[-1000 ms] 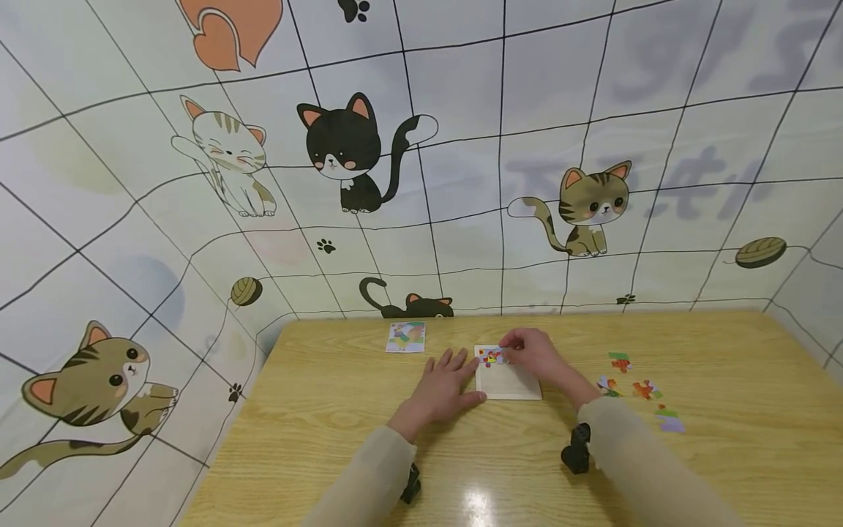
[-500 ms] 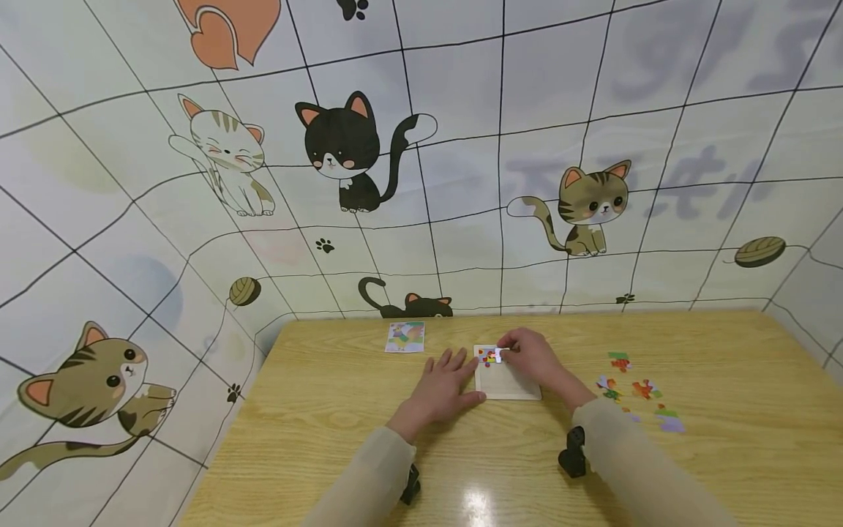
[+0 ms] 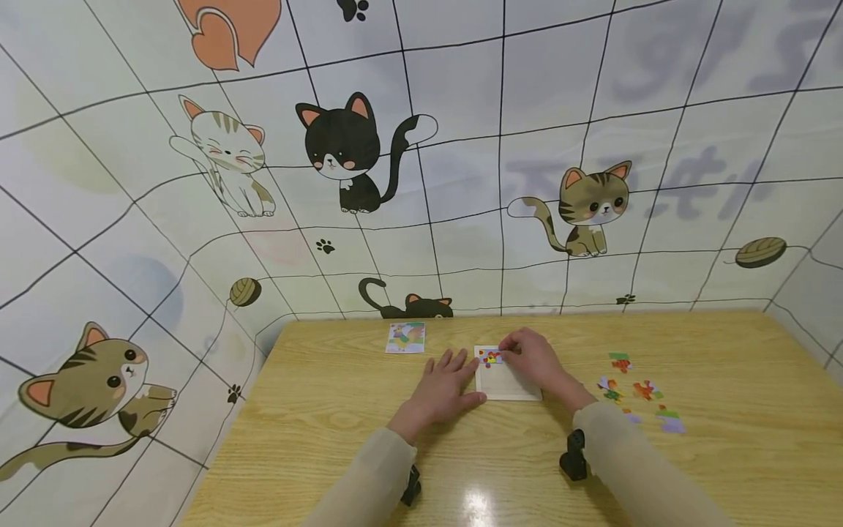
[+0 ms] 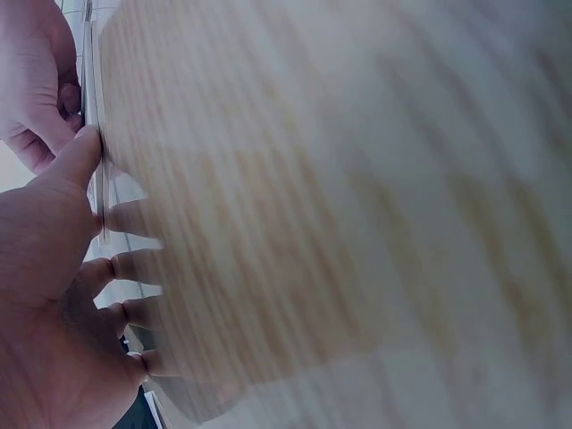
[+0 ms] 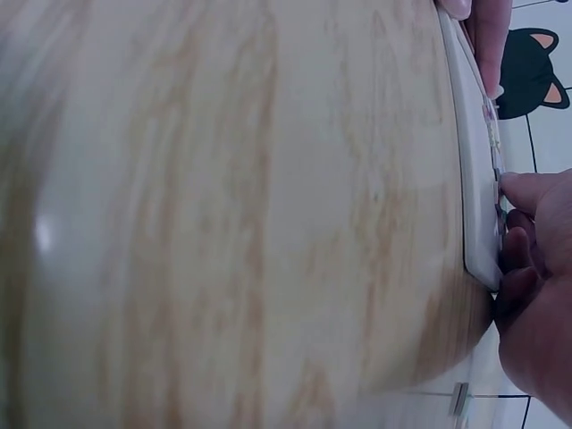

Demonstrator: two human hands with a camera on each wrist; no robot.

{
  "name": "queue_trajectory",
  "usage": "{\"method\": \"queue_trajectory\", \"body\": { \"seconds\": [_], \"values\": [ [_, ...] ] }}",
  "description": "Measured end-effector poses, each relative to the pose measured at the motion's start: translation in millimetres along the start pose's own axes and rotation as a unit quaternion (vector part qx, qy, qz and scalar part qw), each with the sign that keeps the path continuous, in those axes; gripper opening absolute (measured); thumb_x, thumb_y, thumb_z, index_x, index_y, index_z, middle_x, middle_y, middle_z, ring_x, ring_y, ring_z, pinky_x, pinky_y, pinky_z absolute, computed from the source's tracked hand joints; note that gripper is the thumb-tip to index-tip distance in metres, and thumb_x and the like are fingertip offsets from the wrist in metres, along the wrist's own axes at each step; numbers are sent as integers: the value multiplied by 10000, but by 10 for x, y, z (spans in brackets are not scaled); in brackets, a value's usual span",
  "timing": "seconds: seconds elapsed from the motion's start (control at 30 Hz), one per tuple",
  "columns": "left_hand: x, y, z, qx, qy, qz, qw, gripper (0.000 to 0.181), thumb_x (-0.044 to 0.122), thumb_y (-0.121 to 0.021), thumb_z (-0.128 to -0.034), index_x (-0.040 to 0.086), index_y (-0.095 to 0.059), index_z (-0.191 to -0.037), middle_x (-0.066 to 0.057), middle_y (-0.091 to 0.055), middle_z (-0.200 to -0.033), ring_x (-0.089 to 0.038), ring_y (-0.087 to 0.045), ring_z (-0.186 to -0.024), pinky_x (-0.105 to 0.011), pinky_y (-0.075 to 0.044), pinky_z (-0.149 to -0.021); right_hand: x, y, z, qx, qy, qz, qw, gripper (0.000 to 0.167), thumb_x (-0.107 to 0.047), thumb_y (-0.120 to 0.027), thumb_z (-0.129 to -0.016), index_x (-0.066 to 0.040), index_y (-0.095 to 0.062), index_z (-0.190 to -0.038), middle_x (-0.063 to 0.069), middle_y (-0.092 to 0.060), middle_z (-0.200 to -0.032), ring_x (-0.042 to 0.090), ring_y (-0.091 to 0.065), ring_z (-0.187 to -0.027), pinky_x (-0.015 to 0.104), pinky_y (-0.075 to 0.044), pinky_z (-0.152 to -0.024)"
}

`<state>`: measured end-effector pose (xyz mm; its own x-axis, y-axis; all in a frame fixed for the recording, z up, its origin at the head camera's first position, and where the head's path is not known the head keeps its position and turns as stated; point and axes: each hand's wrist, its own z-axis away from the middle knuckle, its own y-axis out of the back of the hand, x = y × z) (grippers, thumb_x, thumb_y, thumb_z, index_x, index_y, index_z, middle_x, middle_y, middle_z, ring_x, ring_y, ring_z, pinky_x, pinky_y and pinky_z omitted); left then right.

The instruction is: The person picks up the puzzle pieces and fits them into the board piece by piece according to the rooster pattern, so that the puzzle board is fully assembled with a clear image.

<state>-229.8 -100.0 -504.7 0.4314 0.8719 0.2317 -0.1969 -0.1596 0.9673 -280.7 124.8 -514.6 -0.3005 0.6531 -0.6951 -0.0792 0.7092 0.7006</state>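
Note:
A pale square puzzle tray [image 3: 507,384] lies on the table, with joined colourful pieces [image 3: 489,356] along its upper left. At its left edge the left hand [image 3: 440,391] rests with fingers spread, thumb and fingertips against the frame. Over the tray's upper right, the right hand [image 3: 536,360] pinches a puzzle piece between thumb and finger, mostly hidden by the fingertips. In the right wrist view, the right hand [image 5: 545,259] has its fingertips at the edge of the white tray [image 5: 478,179]. The left wrist view shows the left hand [image 4: 54,286] touching the tray's side.
Several loose puzzle pieces [image 3: 645,389] lie in small groups on the table to the right. A square picture card [image 3: 405,337] is near the table's back edge, left of the tray. Behind the table [image 3: 316,410] stands a wall covering [image 3: 461,176] with printed cats.
The piece at the right fingertips has turned or shifted slightly, its bright glare now gone. The right forearm moved a little left early on, while the left hand stayed in place.

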Motion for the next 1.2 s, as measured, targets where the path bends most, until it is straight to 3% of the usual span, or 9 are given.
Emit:
{"method": "queue_trajectory", "body": {
  "seconds": [0.33, 0.57, 1.2],
  "values": [
    [-8, -9, -5, 37, -45, -5, 10000, 707, 576, -523, -1024, 210, -373, -1610, -80, -259, -1679, -342, -202, -1544, -605, -200, -1197, 28, -10, 9, 74, 172, 169, 9997, 93, -71, -705, -943, -45, -780, -991, 56, -627, -956, 247, -609, -880, 462, -511, -804],
    [-4, 7, 0, 34, -46, -74, 10000, 712, 586, -516, -1022, 205, -378, -1608, -82, -262, -1678, -342, -211, -1541, -605, -216, -1192, 27, 10, 21, -109, 126, 52, 9998, 165, -152, -767, -925, -41, -788, -1046, 61, -606, -973, 214, -552, -843, 387, -462, -738],
    [6, 8, 10, 32, -44, -38, 10000, 708, 581, -516, -1025, 206, -376, -1609, -84, -264, -1677, -351, -215, -1538, -609, -218, -1190, 60, -13, 53, -58, 429, 254, 9987, 165, -153, -761, -935, -55, -792, -1065, 40, -591, -959, 175, -513, -792, 349, -432, -690]
  ]
}}
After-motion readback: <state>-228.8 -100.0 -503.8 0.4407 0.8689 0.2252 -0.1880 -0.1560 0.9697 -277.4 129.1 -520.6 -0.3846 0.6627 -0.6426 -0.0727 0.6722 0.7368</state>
